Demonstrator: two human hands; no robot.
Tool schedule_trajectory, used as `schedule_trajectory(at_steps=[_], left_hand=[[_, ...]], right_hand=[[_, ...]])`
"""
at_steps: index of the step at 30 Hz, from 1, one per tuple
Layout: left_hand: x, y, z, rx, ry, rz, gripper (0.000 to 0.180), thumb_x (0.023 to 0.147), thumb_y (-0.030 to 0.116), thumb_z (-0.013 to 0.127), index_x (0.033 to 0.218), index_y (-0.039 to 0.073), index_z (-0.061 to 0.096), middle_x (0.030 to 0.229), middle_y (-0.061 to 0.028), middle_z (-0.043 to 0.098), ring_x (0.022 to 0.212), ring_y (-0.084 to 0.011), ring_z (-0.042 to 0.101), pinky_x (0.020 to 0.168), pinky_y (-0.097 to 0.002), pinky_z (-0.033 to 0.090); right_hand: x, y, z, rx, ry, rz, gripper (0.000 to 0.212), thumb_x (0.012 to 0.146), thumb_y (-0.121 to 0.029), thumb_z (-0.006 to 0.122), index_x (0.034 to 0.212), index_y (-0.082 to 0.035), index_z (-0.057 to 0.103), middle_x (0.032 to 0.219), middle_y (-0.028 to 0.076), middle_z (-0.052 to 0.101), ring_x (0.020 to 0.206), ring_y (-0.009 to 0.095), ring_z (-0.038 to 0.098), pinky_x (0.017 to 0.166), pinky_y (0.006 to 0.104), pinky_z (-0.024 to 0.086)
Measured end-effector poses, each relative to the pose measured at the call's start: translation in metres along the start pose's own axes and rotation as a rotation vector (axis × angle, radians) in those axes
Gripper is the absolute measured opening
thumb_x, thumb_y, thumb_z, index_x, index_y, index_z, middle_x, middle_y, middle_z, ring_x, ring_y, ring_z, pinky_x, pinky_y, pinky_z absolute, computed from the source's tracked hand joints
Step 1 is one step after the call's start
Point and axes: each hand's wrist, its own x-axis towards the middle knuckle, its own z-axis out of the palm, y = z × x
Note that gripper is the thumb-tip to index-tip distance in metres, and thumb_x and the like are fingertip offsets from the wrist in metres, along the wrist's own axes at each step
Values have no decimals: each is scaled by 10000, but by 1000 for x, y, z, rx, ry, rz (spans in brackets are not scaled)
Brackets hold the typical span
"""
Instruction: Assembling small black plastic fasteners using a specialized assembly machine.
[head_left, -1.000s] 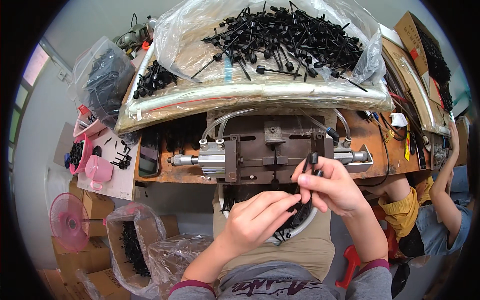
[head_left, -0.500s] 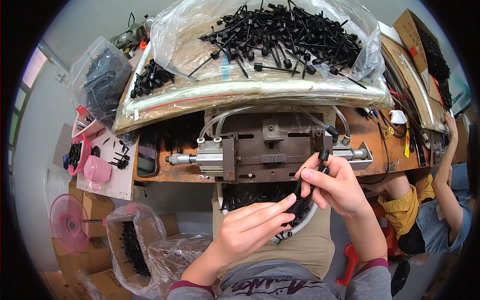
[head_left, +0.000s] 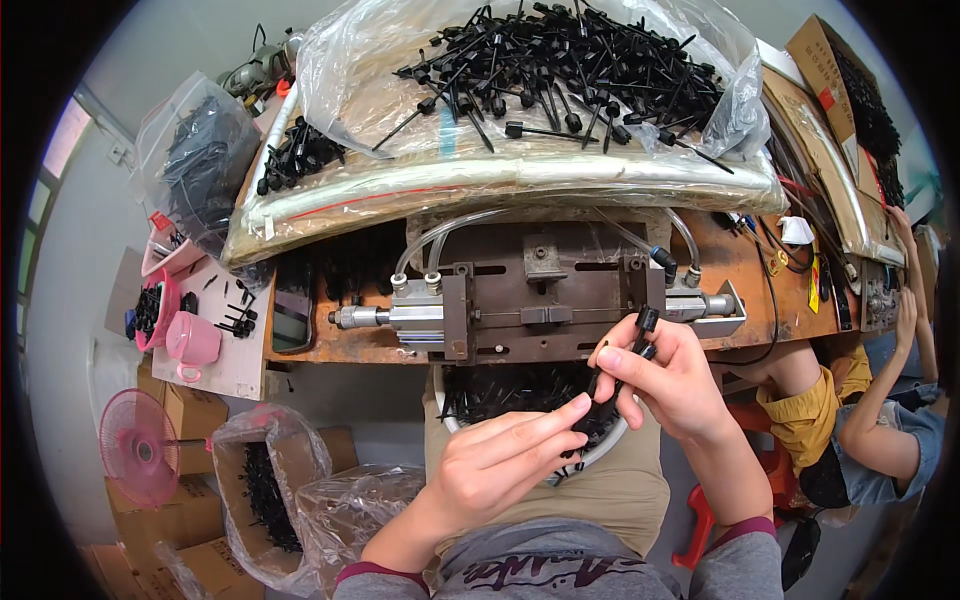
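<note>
Above my lap, in front of the bench, my two hands meet. In my right hand (head_left: 678, 378), thumb and fingers pinch black knob-headed rods (head_left: 647, 319), at least two together, heads up. My left hand (head_left: 497, 458) has its fingers drawn together, their tips on a thin black rod (head_left: 594, 383) just left of the right hand's pieces. Whether this rod belongs to the same bunch I cannot tell. Below the hands, on my lap, sits a tub (head_left: 450, 421) with a pale rim, full of similar black rods, partly covered by the hands.
A brown metal clamping fixture (head_left: 500, 330) with air cylinders (head_left: 416, 318) and clear hoses stands on the bench. Behind it, a plastic-lined tray (head_left: 420, 185) bears a heap of black rods. Pink cups (head_left: 194, 338) stand left, a bagged box (head_left: 300, 470) below. At right, a co-worker's arms (head_left: 893, 375) reach up.
My hands have barely moved; the right-hand pieces are tilted slightly differently. At the right, the co-worker's arms have shifted, and a second hand now shows.
</note>
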Motion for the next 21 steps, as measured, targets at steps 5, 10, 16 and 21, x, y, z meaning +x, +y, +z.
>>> schedule_trajectory(at_steps=[5, 10, 16, 21], left_hand=[[3, -6, 1, 169, 24, -71, 300, 642, 67, 816, 916, -9, 722, 1161, -138, 690, 896, -258, 684, 756, -341, 563], [-2, -34, 23, 446, -12, -76, 290, 662, 73, 801, 928, 16, 700, 1207, -115, 672, 927, -255, 669, 743, -334, 545], [5, -42, 31, 584, -45, -86, 256, 679, 85, 796, 913, 35, 705, 1183, -108, 692, 711, -196, 674, 659, -298, 518], [9, -44, 29, 597, -78, -99, 248, 678, 107, 807, 901, 50, 713, 1178, -103, 698, 597, -180, 645, 573, -273, 495]], right_hand=[[0, -2, -7, -27, 144, -121, 161, 932, -67, 651, 1053, 30, 605, 846, 109, 686, 560, 97, 597, 533, 214, 474], [-8, 0, -8, -27, 206, -312, 203, 926, -8, 630, 1114, 46, 576, 959, 171, 691, 743, 156, 672, 668, 260, 549], [-18, 0, -2, -373, 349, -529, 127, 892, 91, 617, 1007, 75, 668, 1002, 168, 709, 860, 219, 723, 735, 289, 582], [-9, 13, -20, -1107, 362, -1083, 237, 747, 87, 692, 977, 32, 696, 985, 161, 722, 759, 233, 717, 656, 278, 570]])
